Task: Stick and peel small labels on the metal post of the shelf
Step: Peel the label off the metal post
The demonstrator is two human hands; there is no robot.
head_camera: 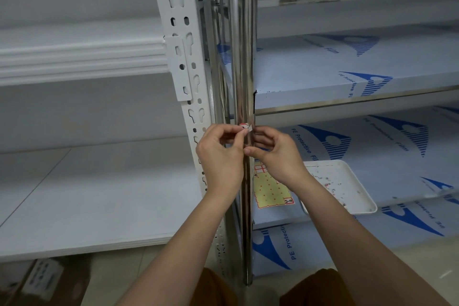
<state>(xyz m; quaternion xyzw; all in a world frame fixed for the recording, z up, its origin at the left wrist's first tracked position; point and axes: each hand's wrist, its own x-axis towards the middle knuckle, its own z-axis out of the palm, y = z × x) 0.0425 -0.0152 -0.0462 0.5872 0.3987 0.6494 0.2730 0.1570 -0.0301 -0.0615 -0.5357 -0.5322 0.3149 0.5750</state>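
In the head view, a small red-and-white label [244,127] is pinched between the thumb and forefinger of the left hand [219,154], right against the shiny metal post [242,62]. The right hand [275,154] is curled just right of the post, its fingertips [257,129] at the label's other edge; whether it grips the label cannot be told. A yellow label sheet [269,190] lies on the shelf [347,131] right of the post, beside a white tray [352,186].
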